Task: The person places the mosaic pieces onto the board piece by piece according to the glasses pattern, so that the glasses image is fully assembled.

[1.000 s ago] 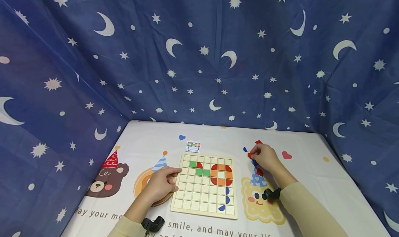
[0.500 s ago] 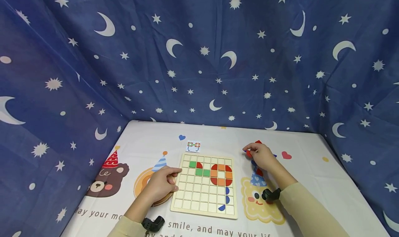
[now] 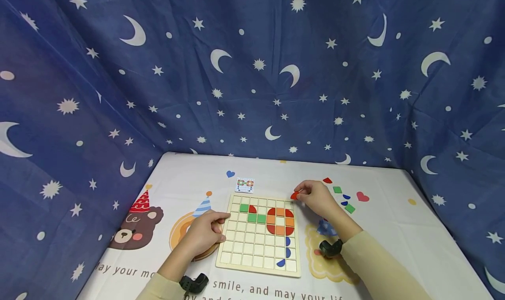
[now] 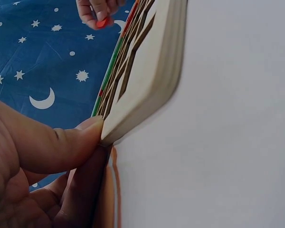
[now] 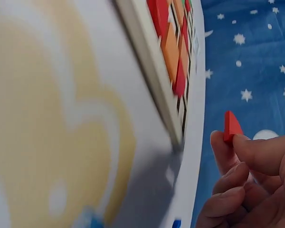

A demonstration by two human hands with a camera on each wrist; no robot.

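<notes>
My right hand [image 3: 315, 198] pinches a red puzzle piece with a curved edge [image 5: 232, 128] between thumb and forefinger, above the back right corner of the pale grid board [image 3: 246, 250]. My left hand [image 3: 205, 232] touches the board's left side, forefinger straight and thumb set apart from it along the same edge. In the left wrist view the thumb [image 4: 61, 145] presses right at the board's rim. On the board lie a ring of red and orange pieces [image 3: 280, 230], several green squares [image 3: 251, 218] with a red piece, and blue half-rounds [image 3: 287, 252] down the right side.
Behind the board lies a small pattern card [image 3: 244, 185]. Loose pieces lie to the right of the board: a red one [image 3: 327, 180], green squares [image 3: 337, 189] and small blue half-rounds [image 3: 346, 197]. A star-and-moon curtain [image 3: 252, 72] closes off the back and sides.
My right hand has picked up the red piece from among the loose ones and carried it left to the board's back right corner. The left hand and the board have stayed put.
</notes>
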